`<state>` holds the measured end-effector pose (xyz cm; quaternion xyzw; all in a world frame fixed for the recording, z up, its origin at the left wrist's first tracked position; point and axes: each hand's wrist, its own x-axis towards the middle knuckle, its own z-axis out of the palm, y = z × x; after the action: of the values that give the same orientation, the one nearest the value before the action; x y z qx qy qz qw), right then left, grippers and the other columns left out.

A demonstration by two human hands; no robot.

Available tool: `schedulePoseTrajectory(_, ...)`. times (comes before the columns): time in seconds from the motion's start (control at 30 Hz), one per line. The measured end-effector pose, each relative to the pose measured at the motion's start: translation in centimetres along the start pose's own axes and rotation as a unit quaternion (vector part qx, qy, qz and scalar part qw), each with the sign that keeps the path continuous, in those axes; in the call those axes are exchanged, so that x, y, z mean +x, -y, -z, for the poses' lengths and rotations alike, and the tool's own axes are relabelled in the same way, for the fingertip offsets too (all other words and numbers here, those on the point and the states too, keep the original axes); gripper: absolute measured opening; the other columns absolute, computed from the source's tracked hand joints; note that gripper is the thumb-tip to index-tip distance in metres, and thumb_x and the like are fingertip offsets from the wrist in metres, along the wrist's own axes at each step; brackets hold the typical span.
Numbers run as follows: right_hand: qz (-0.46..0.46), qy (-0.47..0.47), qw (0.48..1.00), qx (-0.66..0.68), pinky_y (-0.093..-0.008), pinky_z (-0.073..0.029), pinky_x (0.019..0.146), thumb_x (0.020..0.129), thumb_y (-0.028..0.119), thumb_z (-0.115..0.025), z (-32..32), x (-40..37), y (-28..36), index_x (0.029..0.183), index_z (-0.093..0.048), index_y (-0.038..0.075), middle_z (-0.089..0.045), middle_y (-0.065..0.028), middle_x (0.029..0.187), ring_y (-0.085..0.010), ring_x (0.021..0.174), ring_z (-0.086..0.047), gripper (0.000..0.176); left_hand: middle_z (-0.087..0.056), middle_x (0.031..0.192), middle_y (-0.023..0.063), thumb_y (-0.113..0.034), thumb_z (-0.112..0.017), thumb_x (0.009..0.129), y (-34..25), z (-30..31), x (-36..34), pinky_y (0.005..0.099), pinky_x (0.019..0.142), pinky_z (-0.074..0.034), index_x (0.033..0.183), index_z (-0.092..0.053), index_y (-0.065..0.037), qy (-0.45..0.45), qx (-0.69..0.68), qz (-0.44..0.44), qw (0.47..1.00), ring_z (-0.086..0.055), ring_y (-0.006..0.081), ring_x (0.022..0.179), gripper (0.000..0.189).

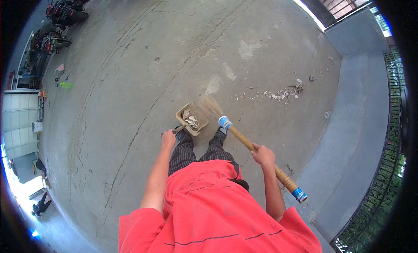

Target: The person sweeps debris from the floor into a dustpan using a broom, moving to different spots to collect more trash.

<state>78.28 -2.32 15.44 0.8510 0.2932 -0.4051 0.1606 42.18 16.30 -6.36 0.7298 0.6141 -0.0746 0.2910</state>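
I view the work area through the head camera. The left hand [169, 138] is clenched around the handle of a dustpan [203, 121]; the dustpan sits low over the floor [143, 100], just ahead of the person's feet, and contains pale debris [190, 117]. The right hand [263, 155] grasps the shaft of a broom [242, 137], held at a slant. The broom's blurred bristles [210, 107] are at the dustpan's right edge; I cannot tell whether they touch it. Loose rubble [278, 95] lies toward the floor's right edge, near the wall [359, 96]. Two motorcycles [65, 13] stand at the floor's far left corner.
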Motion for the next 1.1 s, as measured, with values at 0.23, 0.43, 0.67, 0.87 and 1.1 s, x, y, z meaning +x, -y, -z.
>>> schedulePoseTrajectory(0.23,-0.099,-0.102,0.988,0.061,-0.0388,-0.046,0.083,0.078,0.033,-0.056,2.7,3.6,-3.1,0.121,-0.050,0.033,-0.063,-0.0097,0.102,-0.0282,0.096,-0.059,0.043,-0.061,0.090,0.0229,-0.015,-0.059,0.078,-1.2,0.1,-0.3,0.0449,0.076,-0.047,0.100,-0.061,-0.005,0.023,0.024,-0.010,0.999,-0.058,0.0383,0.087,0.024)
schedulePoseTrajectory(0.43,-0.197,-0.093,0.970,0.110,-0.0382,-0.046,0.083,0.079,0.033,-0.053,1.9,9.8,-7.2,0.118,-0.053,0.031,-0.062,-0.0096,0.105,-0.0291,0.097,-0.059,0.039,-0.060,0.091,0.0228,-0.016,-0.058,0.079,-2.1,-0.2,0.0,0.0452,0.076,-0.048,0.102,-0.060,-0.007,0.005,0.015,-0.020,1.000,-0.058,0.0383,0.086,0.024)
schedulePoseTrajectory(0.67,-0.129,-0.043,0.990,0.045,-0.0397,-0.048,0.078,0.077,0.034,-0.053,-4.1,8.0,-6.6,0.116,-0.055,0.029,-0.064,-0.0112,0.097,-0.0281,0.089,-0.061,0.039,-0.060,0.090,0.0222,-0.015,-0.058,0.079,-2.9,-0.8,1.2,0.0445,0.075,-0.048,0.102,-0.060,-0.007,0.007,0.020,-0.053,0.998,-0.058,0.0378,0.085,0.024)
schedulePoseTrajectory(0.87,-0.055,0.049,0.996,0.046,-0.0398,-0.046,0.083,0.076,0.038,-0.057,-6.6,1.0,-2.0,0.117,-0.055,0.033,-0.062,-0.0111,0.103,-0.0289,0.096,-0.059,0.041,-0.060,0.089,0.0225,-0.012,-0.059,0.077,-3.7,-0.4,1.8,0.0450,0.074,-0.048,0.100,-0.060,-0.005,0.003,0.012,-0.058,0.998,-0.058,0.0380,0.084,0.024)
schedulePoseTrajectory(1.1,-0.021,0.109,0.989,0.100,-0.0395,-0.046,0.083,0.075,0.039,-0.059,-6.0,-0.8,-2.2,0.118,-0.053,0.034,-0.062,-0.0106,0.103,-0.0282,0.096,-0.059,0.043,-0.060,0.091,0.0224,-0.012,-0.059,0.077,-3.3,-0.2,2.2,0.0447,0.075,-0.048,0.102,-0.060,-0.006,0.022,0.033,-0.055,0.998,-0.058,0.0372,0.086,0.025)
